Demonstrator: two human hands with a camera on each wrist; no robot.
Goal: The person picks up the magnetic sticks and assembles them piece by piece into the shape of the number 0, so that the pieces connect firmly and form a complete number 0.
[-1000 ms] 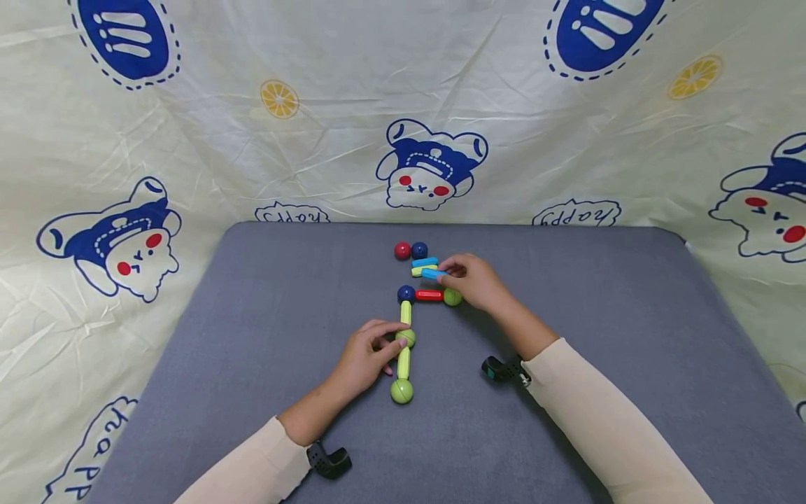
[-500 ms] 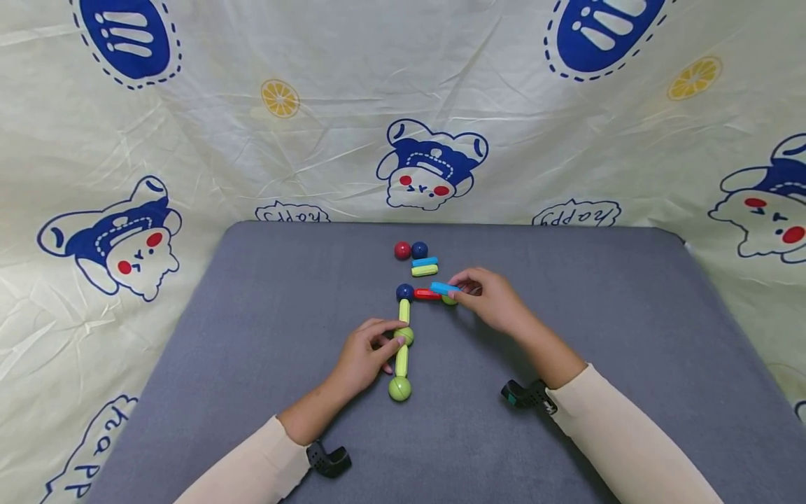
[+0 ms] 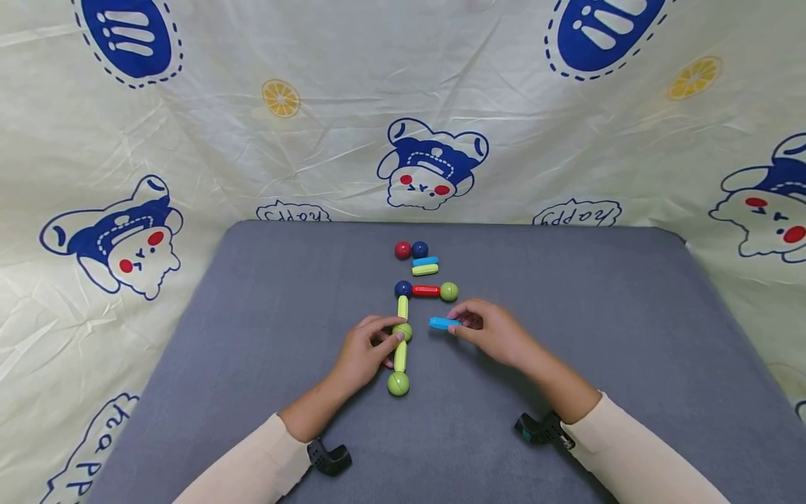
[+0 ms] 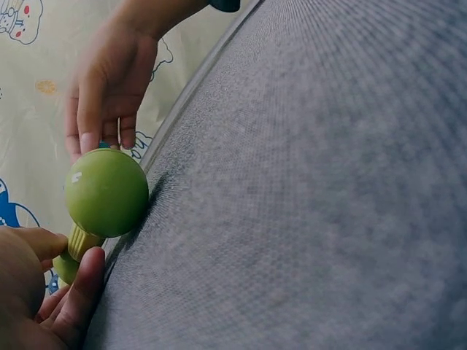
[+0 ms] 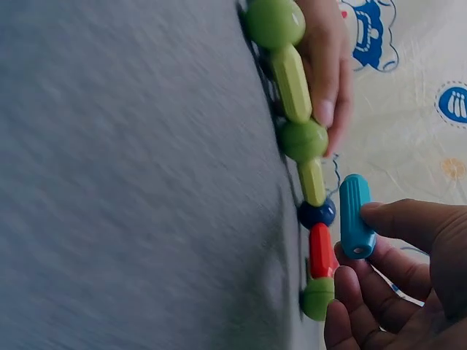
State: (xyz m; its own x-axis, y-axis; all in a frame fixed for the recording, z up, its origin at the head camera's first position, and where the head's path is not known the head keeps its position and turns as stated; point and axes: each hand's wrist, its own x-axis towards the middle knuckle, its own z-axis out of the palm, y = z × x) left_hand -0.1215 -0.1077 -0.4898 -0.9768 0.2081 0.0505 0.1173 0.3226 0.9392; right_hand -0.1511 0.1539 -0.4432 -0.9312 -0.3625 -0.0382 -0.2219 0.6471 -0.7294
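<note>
My left hand [image 3: 366, 353] pinches the middle green ball [image 3: 403, 332] of a chain of balls and rods on the table. Two yellow-green rods [image 3: 400, 357] run in line from that ball, one toward a near green ball [image 3: 398, 383], one toward a dark blue ball [image 3: 403, 288]. From the blue ball a red rod [image 3: 426, 290] leads right to another green ball [image 3: 449, 291]. Between thumb and fingers, my right hand [image 3: 490, 330] holds a blue rod [image 5: 356, 216] just right of the chain. In the left wrist view the near green ball covers most of that rod.
Behind the chain on the grey table [image 3: 283, 294] lie a loose blue rod [image 3: 425, 261] and a yellow-green rod [image 3: 425, 269]. A red ball [image 3: 402, 250] and a dark blue ball [image 3: 419, 249] sit side by side beyond them. A printed curtain [image 3: 340, 168] hangs past the far edge.
My right hand has lifted the blue rod away from the loose rods and brought it toward me, beside the middle ball. The chain has shifted slightly away under my left hand.
</note>
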